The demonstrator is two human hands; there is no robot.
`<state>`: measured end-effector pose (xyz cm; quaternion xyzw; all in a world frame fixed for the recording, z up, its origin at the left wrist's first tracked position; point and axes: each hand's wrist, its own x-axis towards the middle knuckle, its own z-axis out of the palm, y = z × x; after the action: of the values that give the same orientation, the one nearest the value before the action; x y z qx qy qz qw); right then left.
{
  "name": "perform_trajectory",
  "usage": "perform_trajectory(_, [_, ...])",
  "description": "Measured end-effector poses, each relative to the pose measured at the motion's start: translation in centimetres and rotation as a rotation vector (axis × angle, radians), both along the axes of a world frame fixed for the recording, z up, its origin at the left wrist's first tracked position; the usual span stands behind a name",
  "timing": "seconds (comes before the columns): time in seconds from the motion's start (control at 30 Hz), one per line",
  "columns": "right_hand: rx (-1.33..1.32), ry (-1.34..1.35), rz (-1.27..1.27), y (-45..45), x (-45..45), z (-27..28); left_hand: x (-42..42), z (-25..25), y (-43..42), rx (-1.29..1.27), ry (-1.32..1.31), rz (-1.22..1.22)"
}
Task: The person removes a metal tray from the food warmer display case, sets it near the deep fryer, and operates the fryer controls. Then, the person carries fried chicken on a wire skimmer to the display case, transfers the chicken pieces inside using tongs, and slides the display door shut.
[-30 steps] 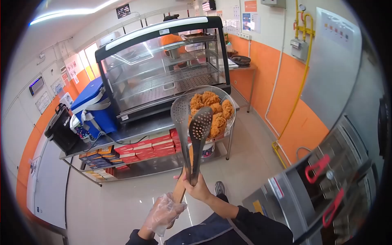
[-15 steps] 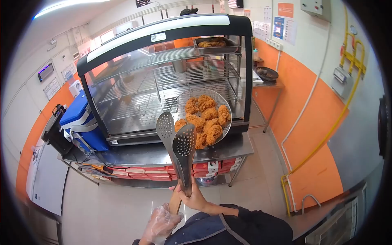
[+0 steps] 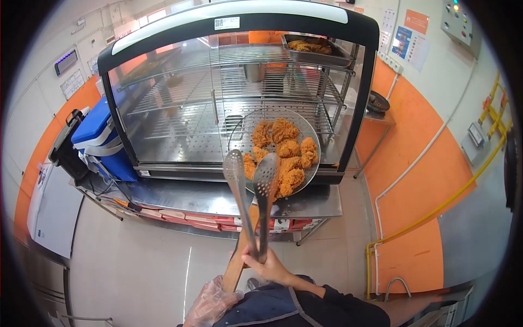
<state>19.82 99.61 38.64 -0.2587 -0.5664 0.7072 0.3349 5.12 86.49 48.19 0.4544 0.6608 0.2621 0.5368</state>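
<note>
My left hand [image 3: 210, 305], in a clear plastic glove, is closed around the lower end of a long wooden handle [image 3: 235, 270]. That handle belongs to a round wire strainer [image 3: 238, 135] holding several pieces of fried chicken [image 3: 289, 148]. My bare right hand [image 3: 267, 266] grips metal tongs [image 3: 265, 177] near their base. The tongs point up, their two perforated heads a little apart and with nothing visible between them. In the picture they overlap the strainer's near edge; whether they touch the chicken I cannot tell. Behind the strainer stands a glass display case [image 3: 163, 171].
A metal pan of fried food [image 3: 318, 54] sits on the case's top shelf. The case stands on a steel table [image 3: 180, 195] with red boxes below. At left are a blue cooler box [image 3: 103, 141] and a black bin [image 3: 68, 147]. Yellow pipe runs along the right wall.
The display case and strainer look larger and nearer. More of the wooden handle shows, and the tongs sit lower against the strainer. Both hands keep their holds.
</note>
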Motion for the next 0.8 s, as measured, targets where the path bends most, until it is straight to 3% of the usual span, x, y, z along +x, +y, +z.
perform_trajectory(0.1, [-0.229, -0.051, -0.092, 1.7, 3.8, 0.8, -1.0, -1.1, 0.0, 0.401, 0.256, -0.239])
perform_trajectory(0.13, [-0.048, -0.179, -0.181, 3.1, 5.7, 0.1, -1.2, -1.5, 0.0, 0.599, 0.389, -0.346])
perform_trajectory(0.17, [0.136, -0.310, -0.262, 4.4, 8.0, -0.6, -0.6, -0.5, 0.6, 0.343, 0.310, -0.170])
perform_trajectory(0.23, [0.239, -0.231, -0.492, 7.0, 11.5, 1.7, 1.2, 2.5, 2.1, -0.187, 0.123, 0.175])
perform_trajectory(0.33, [0.135, -0.345, -0.505, 11.0, 16.6, 6.8, 0.4, 1.7, 1.3, 0.208, 0.399, -0.245])
perform_trajectory(0.43, [0.463, -0.751, -0.612, 13.3, 19.4, 9.9, 1.0, 3.0, 1.5, 0.118, -0.009, 0.150])
perform_trajectory(0.47, [0.611, -0.899, -0.627, 13.7, 20.3, 10.3, 1.2, 3.8, 1.9, 0.033, 0.041, 0.130])
perform_trajectory(0.53, [0.660, -1.055, -0.627, 13.8, 21.6, 10.7, 1.4, 5.3, 3.1, -0.139, 0.146, 0.090])
perform_trajectory(0.63, [0.604, -1.099, -0.603, 12.4, 21.7, 11.3, 0.7, 2.5, 0.8, 0.650, 0.110, -0.067])
perform_trajectory(0.73, [0.611, -1.077, -0.630, 10.3, 19.8, 10.3, -0.3, 0.4, 0.3, 0.445, 0.339, -0.297])
perform_trajectory(0.8, [0.622, -1.066, -0.671, 8.9, 17.8, 9.4, 0.3, 0.4, 0.2, 0.311, 0.280, -0.181])
